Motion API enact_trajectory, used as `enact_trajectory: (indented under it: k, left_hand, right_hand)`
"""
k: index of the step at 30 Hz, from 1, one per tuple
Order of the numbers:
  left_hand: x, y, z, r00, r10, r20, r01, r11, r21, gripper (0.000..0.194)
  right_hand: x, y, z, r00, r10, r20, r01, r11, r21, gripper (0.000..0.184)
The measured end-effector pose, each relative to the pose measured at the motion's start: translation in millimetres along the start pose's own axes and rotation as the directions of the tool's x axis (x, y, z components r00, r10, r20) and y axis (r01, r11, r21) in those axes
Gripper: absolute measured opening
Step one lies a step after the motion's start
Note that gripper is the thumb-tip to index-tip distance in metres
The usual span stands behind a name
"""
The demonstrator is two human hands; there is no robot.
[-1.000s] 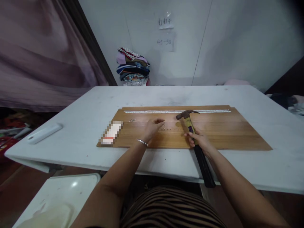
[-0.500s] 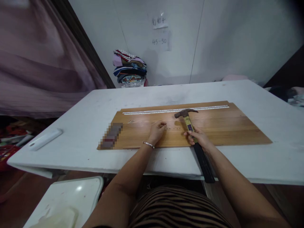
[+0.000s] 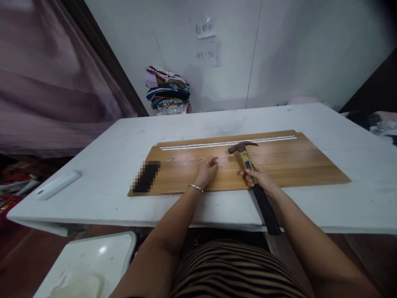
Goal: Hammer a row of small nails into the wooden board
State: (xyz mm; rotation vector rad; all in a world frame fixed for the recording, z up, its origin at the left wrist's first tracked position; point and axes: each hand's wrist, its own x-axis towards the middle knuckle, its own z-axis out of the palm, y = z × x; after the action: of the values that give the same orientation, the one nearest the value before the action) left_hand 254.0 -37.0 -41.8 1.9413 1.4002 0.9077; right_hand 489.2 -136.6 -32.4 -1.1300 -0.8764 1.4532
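Observation:
My right hand (image 3: 259, 177) is wrapped round the handle of a claw hammer (image 3: 245, 160). The hammer has a dark steel head, a yellow neck and a black grip, and its head is over the wooden board (image 3: 310, 165). My left hand (image 3: 207, 170) wears a bracelet and has its fingertips pinched together low over the board. Whatever is between those fingertips is too small to make out. A short row of small dark points (image 3: 231, 166), perhaps nails, runs across the board between my two hands.
Two pale strips (image 3: 229, 142) lie along the board's far side. Small thin metal pieces (image 3: 170, 159) and a pixelated dark rectangle (image 3: 145, 178) are at its left. A white-handled object (image 3: 58, 185) lies on the white table (image 3: 102, 165). Folded cloths (image 3: 167, 89) are stacked behind.
The view has shifted slightly. Both hands keep nearly the same pose, and the hammer stays in my right hand. The pixelated rectangle looks darker now.

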Motion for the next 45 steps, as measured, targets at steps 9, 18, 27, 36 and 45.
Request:
enact_trajectory:
  k: [9, 18, 27, 36, 45]
  left_hand:
    - [2.4, -8.7, 7.2, 0.998, 0.055, -0.019, -0.055, 0.998, -0.006, 0.04]
    - [0.0, -5.2, 5.6, 1.0, 0.015, 0.018, -0.015, 1.0, 0.012, 0.05]
    - [-2.9, 2.2, 6.7, 0.998, -0.043, 0.035, 0.043, 0.999, 0.001, 0.057]
    - [-3.1, 8.6, 5.5, 0.997, -0.056, 0.045, 0.054, 0.998, 0.035, 0.068]
    - [-2.0, 13.9, 3.7, 0.997, -0.055, 0.048, 0.053, 0.998, 0.045, 0.073]
  right_hand:
    - [3.2, 1.8, -2.3, 1.0, 0.021, -0.003, -0.021, 1.0, 0.001, 0.065]
    - [3.0, 3.5, -3.3, 1.0, -0.019, 0.024, 0.021, 0.997, -0.075, 0.061]
    - [-24.2, -13.2, 19.7, 1.0, 0.015, 0.001, -0.014, 0.97, -0.243, 0.072]
    - [-45.7, -40.3, 40.1, 0.998, 0.061, 0.003, -0.053, 0.888, -0.457, 0.077]
    - [-44.3, -45.2, 51.9, 0.996, 0.081, -0.025, -0.08, 0.8, -0.594, 0.076]
